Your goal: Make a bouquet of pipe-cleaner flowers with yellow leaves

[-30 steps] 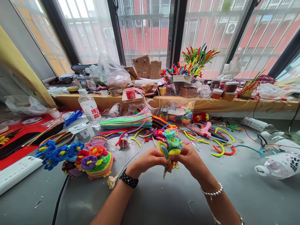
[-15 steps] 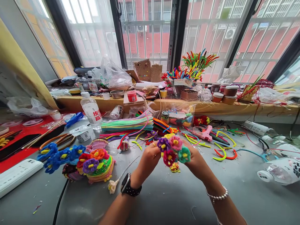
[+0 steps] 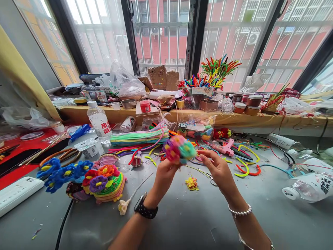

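A bunch of fuzzy flowers [image 3: 180, 149] in pink, red, purple and mint green is held up over the grey table, blurred by motion. My left hand [image 3: 165, 173] is closed round its underside. Just right of the bunch is my right hand [image 3: 214, 166], palm turned toward it, fingers apart and pointing left, with nothing seen in them. Below the bunch lies a small pile of yellow and red bits [image 3: 191, 184]. Partly behind my right hand, scissors [image 3: 212, 180] rest on the table. A single cream flower [image 3: 123, 207] lies left of my left wrist.
At left stand blue flowers [image 3: 67, 172] and a colourful flower pot [image 3: 110, 189], beside a white power strip [image 3: 19, 194]. Behind are a bundle of pastel stems [image 3: 140, 136] and an upright bottle [image 3: 99, 119]. A pink glue gun [image 3: 225, 147] and a lying bottle [image 3: 309, 187] are at right.
The flower bunch has shifted left and turned in my left hand. My right hand has come off it and opened. The scissors and the whole pile of bits now show.
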The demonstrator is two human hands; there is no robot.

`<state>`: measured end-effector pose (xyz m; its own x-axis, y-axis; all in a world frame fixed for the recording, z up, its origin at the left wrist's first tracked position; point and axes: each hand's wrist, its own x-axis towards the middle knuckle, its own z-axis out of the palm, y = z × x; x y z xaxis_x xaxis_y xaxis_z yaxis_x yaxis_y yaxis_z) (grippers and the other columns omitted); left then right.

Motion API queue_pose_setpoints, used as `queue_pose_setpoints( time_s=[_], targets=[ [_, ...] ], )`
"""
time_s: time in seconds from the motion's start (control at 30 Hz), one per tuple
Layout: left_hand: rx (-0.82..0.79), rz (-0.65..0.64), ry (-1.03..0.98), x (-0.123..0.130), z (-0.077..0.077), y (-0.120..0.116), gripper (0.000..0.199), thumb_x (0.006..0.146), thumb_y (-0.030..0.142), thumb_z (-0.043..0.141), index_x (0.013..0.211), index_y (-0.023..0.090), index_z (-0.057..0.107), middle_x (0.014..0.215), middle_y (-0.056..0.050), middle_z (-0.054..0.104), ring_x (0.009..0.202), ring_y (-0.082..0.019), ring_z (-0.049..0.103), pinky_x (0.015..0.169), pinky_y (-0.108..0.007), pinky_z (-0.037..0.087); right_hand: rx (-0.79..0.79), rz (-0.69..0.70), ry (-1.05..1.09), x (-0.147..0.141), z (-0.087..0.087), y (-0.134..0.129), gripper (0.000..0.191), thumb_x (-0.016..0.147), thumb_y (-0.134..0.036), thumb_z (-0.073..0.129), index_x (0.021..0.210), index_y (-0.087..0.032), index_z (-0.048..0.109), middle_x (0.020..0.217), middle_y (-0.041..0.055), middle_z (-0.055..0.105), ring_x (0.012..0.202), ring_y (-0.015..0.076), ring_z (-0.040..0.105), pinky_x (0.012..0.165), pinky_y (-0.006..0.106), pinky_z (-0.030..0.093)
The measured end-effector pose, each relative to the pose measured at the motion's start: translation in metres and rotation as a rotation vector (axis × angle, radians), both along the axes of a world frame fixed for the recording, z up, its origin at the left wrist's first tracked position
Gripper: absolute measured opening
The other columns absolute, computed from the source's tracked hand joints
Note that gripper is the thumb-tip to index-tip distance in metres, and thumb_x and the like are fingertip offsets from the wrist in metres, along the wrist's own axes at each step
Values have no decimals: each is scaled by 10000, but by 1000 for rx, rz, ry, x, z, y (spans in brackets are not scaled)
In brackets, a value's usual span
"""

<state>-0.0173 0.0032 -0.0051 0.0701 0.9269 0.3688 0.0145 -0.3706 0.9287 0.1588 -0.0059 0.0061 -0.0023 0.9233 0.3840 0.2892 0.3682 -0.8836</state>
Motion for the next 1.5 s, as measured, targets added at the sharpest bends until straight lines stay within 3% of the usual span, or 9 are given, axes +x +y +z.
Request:
queue_pose_setpoints(
  time_s=[0.13, 0.27, 0.53, 0.7, 0.9, 1.0, 1.17, 1.3, 1.5],
  targets=[
    [-311, -155, -395, 3, 6, 4, 211, 601, 309, 687, 693, 120, 681, 662, -42, 628, 646, -144, 554, 714, -307, 451, -71, -143, -375, 20, -14, 13, 219, 767, -322, 493, 828, -171, 639, 860, 73, 632, 750, 182, 574, 640, 288, 445],
    [-392, -156, -552, -3, 9, 7, 228, 555, 276, 725, 711, 117, 676, 652, -23, 620, 604, -102, 550, 680, -256, 450, -215, -167, -809, 31, -31, 22, 140, 717, -252, 549, 661, -179, 655, 689, 48, 647, 629, 175, 572, 545, 268, 403],
    [-483, -151, -544, -1, 5, 9, 223, 547, 260, 730, 700, 110, 666, 624, -13, 617, 594, -96, 555, 659, -245, 451, -111, -147, -950, -3, -47, 30, 107, 722, -163, 557, 793, -169, 637, 912, 93, 615, 919, 234, 525, 739, 308, 405],
    [-538, -170, -528, 0, 2, 9, 226, 544, 265, 735, 696, 113, 668, 625, -11, 617, 586, -92, 554, 648, -239, 445, -62, -133, -974, -12, -52, 33, 115, 744, -95, 511, 773, -134, 615, 905, 130, 610, 923, 246, 516, 772, 321, 396],
    [-542, -184, -506, 0, 3, 7, 209, 571, 263, 722, 707, 113, 671, 638, -16, 612, 590, -90, 545, 666, -253, 439, -34, -169, -892, 0, -42, 27, 112, 799, -129, 448, 798, -145, 559, 820, 89, 623, 788, 203, 560, 685, 288, 415],
    [-545, -177, -491, 1, 3, 6, 214, 571, 267, 722, 707, 109, 671, 644, -20, 608, 598, -92, 543, 669, -259, 437, -34, -181, -717, 3, -33, 21, 127, 828, -179, 400, 823, -160, 525, 762, 61, 633, 661, 179, 573, 591, 279, 413],
    [-567, -170, -455, 2, 1, 8, 235, 556, 290, 727, 690, 106, 670, 635, -19, 605, 589, -96, 541, 667, -263, 434, -44, -30, -207, 5, -20, 12, 122, 810, -285, 445, 772, -180, 495, 719, 53, 635, 691, 178, 596, 635, 293, 443],
    [-577, -153, -443, 2, 1, 7, 243, 536, 299, 735, 661, 103, 664, 630, -18, 605, 582, -96, 540, 669, -265, 433, -89, 79, 98, 8, -13, 8, 193, 749, -331, 547, 859, -177, 511, 765, 42, 614, 730, 168, 605, 686, 292, 471],
    [-583, -148, -439, 4, 0, 7, 282, 516, 309, 743, 696, 105, 669, 628, -17, 607, 585, -100, 544, 678, -273, 434, -163, 165, 153, 7, -10, 5, 281, 748, -328, 555, 979, -175, 510, 763, 30, 610, 755, 165, 612, 709, 291, 474]
  ],
)
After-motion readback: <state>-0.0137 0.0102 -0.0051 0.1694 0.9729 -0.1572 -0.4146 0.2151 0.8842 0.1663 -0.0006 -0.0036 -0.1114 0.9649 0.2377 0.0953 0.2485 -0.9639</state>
